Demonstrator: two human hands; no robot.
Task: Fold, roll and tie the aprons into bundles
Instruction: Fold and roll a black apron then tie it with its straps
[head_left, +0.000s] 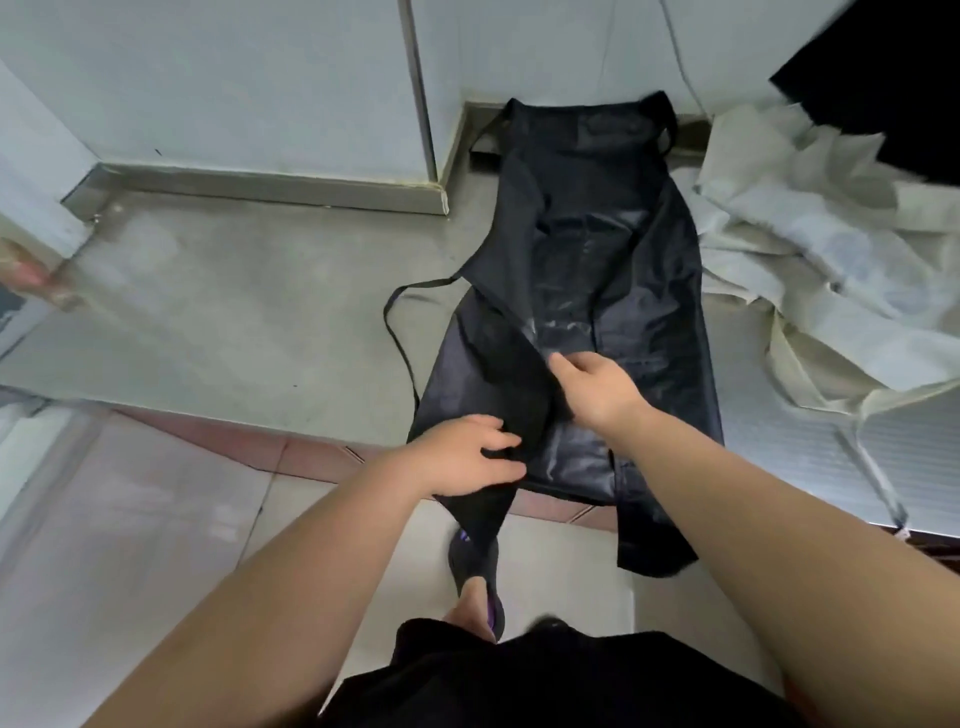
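Lengthwise fold, it seems: your left hand (467, 457) and right hand (592, 387) each pinch the black apron (597, 249), spread on the surface (234, 322) beyond them. Next, lay the side flap flat.

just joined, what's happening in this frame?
A person is working on a black apron laid lengthwise on a steel counter, its near end hanging over the edge. The left hand and right hand both grip its left side flap, which lies folded in over the middle. It is not rolled or tied yet; a strap trails loose on the counter. A heap of pale cloth lies to the right.
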